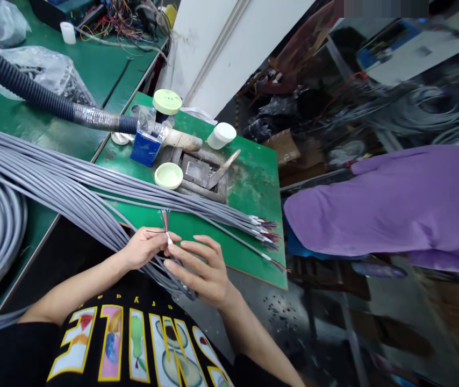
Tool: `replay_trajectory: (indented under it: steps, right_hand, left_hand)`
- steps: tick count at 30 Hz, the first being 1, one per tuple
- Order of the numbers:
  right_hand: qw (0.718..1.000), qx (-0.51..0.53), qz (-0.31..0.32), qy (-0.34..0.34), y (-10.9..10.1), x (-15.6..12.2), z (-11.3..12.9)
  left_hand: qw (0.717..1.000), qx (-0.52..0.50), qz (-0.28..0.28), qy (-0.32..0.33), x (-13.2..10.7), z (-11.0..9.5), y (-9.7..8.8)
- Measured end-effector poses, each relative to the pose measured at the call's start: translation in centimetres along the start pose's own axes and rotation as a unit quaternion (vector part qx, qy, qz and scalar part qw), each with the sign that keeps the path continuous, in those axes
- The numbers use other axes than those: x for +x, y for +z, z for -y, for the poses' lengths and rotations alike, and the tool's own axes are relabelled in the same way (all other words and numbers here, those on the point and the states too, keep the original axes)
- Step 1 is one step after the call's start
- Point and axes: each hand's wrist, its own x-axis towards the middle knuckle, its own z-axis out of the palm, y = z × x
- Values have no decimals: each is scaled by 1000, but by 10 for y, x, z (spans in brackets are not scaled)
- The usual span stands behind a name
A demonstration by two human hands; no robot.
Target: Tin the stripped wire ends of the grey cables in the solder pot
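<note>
A grey multi-core cable (pixel 169 239) stands nearly upright between my hands, its white end collar topped by fanned thin coloured wires. My left hand (pixel 144 248) is closed, with thumb and fingers pinching this cable near the collar. A dark thin wire sticks out to the left over those fingers. My right hand (pixel 203 269) is beside it with fingers stretched and apart, the fingertips at the collar and cable just below. Other grey cables (pixel 160 277) hang behind and under my hands. A long bundle of grey cables (pixel 197 204) lies just beyond, its stripped ends at the right.
On the green table (pixel 253 166) are a solder pot (pixel 197 171) with a scraper (pixel 223 169), a pale open tub (pixel 169 176), a white tub (pixel 221 135) and a blue box (pixel 145 148). A ribbed hose (pixel 52 105) crosses from the left. Someone's purple sleeve (pixel 374 204) is at right.
</note>
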Motion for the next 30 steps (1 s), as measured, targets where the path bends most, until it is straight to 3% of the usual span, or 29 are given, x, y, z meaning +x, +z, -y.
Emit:
replay_trajectory:
  steps: [10, 19, 25, 30]
  right_hand:
    - [1000, 15, -1, 25, 2, -15, 12]
    - [997, 55, -8, 49, 6, -25, 14]
    - [992, 99, -12, 75, 9, -30, 15]
    - [978, 175, -16, 109, 7, -31, 15]
  left_hand:
    - [998, 14, 65, 3, -3, 2, -1]
    - [996, 58, 61, 0, -3, 4, -2]
    - [988, 120, 84, 43, -2, 8, -10]
    - [979, 178, 69, 67, -3, 3, -7]
